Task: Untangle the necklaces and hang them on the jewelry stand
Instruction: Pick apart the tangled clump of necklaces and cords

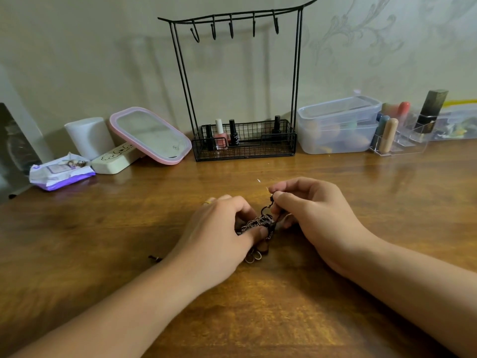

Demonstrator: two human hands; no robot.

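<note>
Nearest us, both forearms reach in over the wooden surface (258,319) and meet at its middle. Our left hand (219,228) curls down over the tangled necklaces (258,224), its fingers pinning the dark and coppery clump against the wood, with a few pale rings (254,257) of the bundle poking out on its near side. Our right hand (309,213) sits just right of the clump, thumb and forefinger pinched narrowly on a dark looped strand (265,209) that rises from the knot's far right edge.

So the tangle lies between the two grips, touching both, with its long axis running roughly near to far. The free loop points away toward the right hand, which we judge is the one placed to draw the strand out while the left anchors the rest.

Well beyond, straight ahead against the wall, stands the black wire jewelry stand (240,81). Its hooks (231,29) hang bare, and nail polish bottles (224,135) sit in its basket. No necklace is hung yet; we judge the untangling barely begun.
</note>
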